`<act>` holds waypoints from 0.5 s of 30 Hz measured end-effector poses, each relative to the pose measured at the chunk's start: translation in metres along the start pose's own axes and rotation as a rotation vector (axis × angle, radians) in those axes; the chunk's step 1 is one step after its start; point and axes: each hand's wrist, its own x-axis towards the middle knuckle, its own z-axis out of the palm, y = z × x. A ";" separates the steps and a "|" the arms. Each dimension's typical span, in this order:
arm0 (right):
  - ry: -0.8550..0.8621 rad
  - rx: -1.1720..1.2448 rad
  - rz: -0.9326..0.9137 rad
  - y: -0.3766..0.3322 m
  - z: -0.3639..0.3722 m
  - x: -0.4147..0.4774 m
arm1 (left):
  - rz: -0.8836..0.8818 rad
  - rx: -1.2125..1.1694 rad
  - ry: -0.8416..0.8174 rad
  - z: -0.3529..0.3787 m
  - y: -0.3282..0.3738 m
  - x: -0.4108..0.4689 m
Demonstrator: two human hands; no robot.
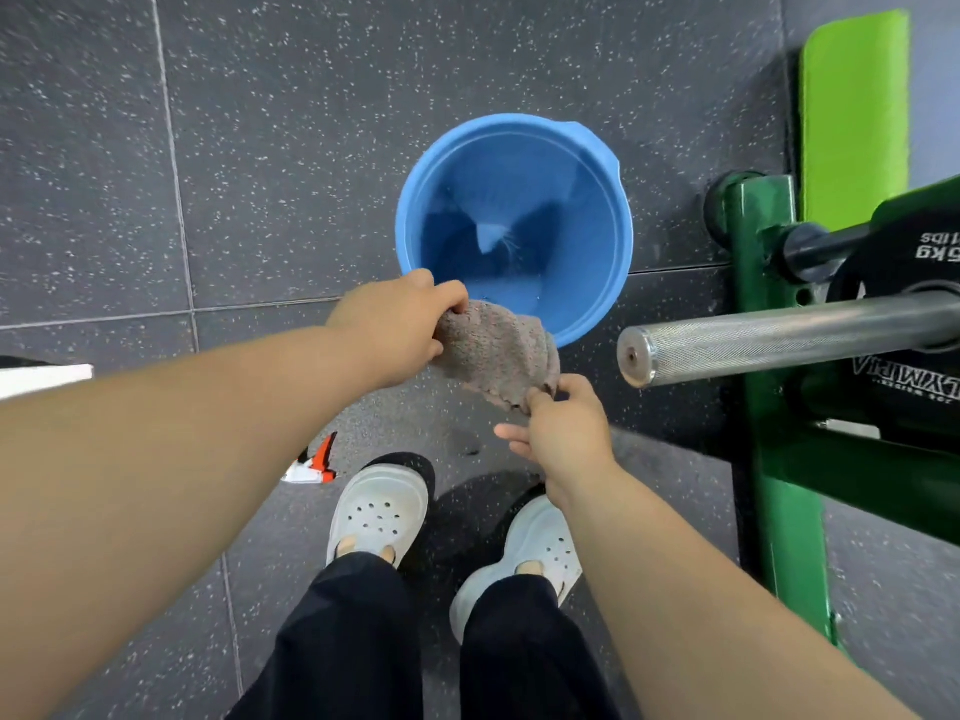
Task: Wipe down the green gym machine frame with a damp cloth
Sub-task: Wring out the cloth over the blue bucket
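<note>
The cloth [496, 356] was a soft, nubby grey-brown rag, bunched up and stretched between both hands just over the near rim of the blue bucket [602, 226]. It looked limp and light, probably soggy, so I'd grab it by the ends. Left hand [400, 324] had its fingers wrapped round one end, right hand [563, 433] was pinching the other. The green frame [753, 314] was off to the right, not touched yet.

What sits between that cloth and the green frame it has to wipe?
The knurled silver steel bar juts past the green metal frame toward the brownish fuzzy cloth; below it the way looks open.
</note>
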 end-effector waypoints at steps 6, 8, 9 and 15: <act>0.117 -0.080 0.043 0.014 0.003 -0.001 | -0.143 0.016 0.093 0.011 -0.006 -0.014; 0.192 -0.115 -0.030 0.020 0.007 -0.014 | -0.259 -0.115 0.128 0.015 -0.015 -0.022; 0.196 -0.148 -0.078 0.024 0.011 -0.022 | -0.335 -0.206 0.157 0.019 -0.023 -0.028; -0.186 -0.476 -0.158 0.057 0.085 -0.030 | -0.772 -0.537 -0.011 0.108 -0.108 -0.080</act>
